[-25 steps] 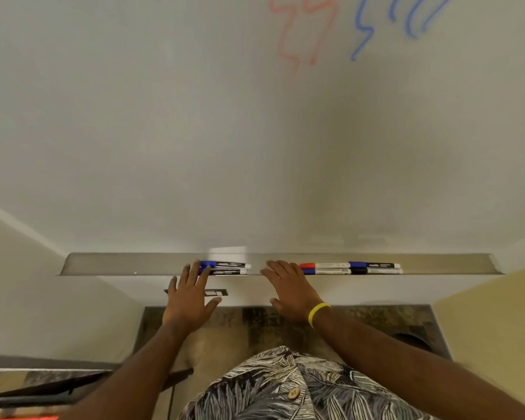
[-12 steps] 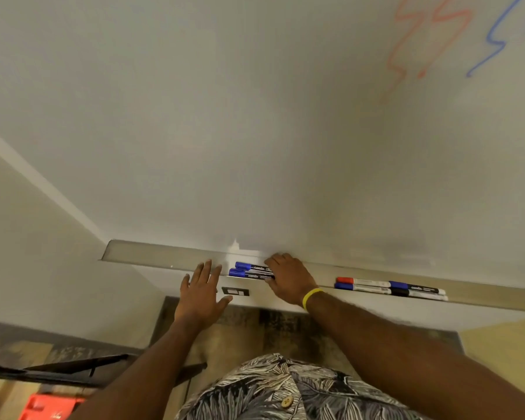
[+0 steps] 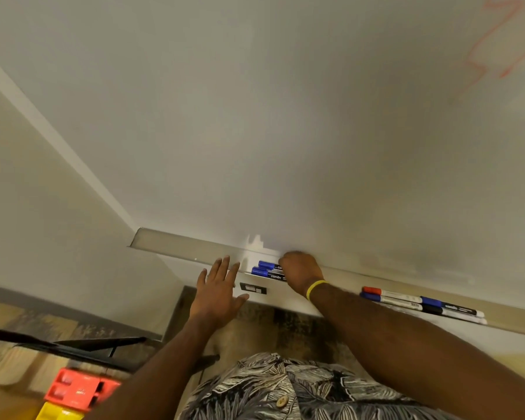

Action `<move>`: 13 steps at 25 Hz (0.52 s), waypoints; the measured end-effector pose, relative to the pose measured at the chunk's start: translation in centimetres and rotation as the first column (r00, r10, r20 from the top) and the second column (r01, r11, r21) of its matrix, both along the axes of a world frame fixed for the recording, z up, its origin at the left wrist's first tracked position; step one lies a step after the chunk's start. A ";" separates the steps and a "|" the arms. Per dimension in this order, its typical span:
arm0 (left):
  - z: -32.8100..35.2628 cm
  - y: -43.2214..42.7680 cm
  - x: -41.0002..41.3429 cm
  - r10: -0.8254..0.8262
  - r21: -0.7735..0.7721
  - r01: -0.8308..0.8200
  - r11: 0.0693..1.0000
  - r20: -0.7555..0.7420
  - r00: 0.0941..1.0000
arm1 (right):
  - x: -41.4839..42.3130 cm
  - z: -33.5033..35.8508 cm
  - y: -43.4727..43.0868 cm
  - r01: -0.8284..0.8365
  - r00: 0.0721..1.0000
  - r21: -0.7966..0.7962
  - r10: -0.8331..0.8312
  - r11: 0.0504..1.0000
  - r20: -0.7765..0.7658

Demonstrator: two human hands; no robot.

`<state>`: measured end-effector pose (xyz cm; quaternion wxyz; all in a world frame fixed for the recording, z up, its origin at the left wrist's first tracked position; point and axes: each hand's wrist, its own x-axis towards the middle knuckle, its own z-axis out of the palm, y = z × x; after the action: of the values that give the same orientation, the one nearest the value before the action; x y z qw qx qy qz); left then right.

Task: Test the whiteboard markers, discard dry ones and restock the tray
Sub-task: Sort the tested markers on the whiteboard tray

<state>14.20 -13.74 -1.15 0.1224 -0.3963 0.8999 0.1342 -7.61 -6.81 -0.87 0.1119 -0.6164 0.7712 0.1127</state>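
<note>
Tray (image 3: 176, 248) runs along the bottom edge of the whiteboard (image 3: 285, 131). Marker pair (image 3: 267, 269) lies lengthwise in the tray mid-span, side by side; right hand (image 3: 300, 272) covers its right ends. Left hand (image 3: 217, 291) sits just left of the pair, at the tray's near lip. Four more markers (image 3: 422, 303) lie in the tray, well right. Label plate (image 3: 253, 288) sits below the pair. Bins (image 3: 73, 389) stand near-left, on the floor.
</note>
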 end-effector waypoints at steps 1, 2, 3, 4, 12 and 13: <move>0.0 0.0 0.0 0.005 0.000 -0.005 1.000 -0.002 1.000 | 0.0 -0.1 -0.1 0.002 1.000 -0.002 -0.002 1.000 0.003; 0.0 0.0 0.0 0.005 0.000 -0.005 1.000 0.000 1.000 | -0.1 -0.1 -0.1 0.002 1.000 -0.008 -0.002 1.000 0.006; -0.1 0.0 0.0 0.000 0.000 0.000 1.000 0.003 1.000 | -0.1 0.0 -0.1 0.004 1.000 -0.018 -0.004 1.000 0.014; -0.2 0.0 -0.1 -0.007 0.000 0.007 1.000 0.005 1.000 | -0.2 0.1 -0.1 0.005 1.000 -0.031 -0.004 0.999 0.028; 1.8 1.1 -3.8 0.174 0.255 -0.069 0.964 -0.417 0.892 | -0.5 2.5 2.4 -0.001 0.983 -0.199 0.037 0.980 0.178; 2.2 1.4 -4.8 0.317 0.415 -0.104 0.904 -0.488 0.813 | -0.3 2.9 3.1 0.011 0.977 -0.213 0.035 0.977 0.212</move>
<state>9.38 -12.30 1.06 -0.0820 -0.4103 0.8050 0.4207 -7.93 -3.67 2.02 0.1270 -0.6382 0.7585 -0.0368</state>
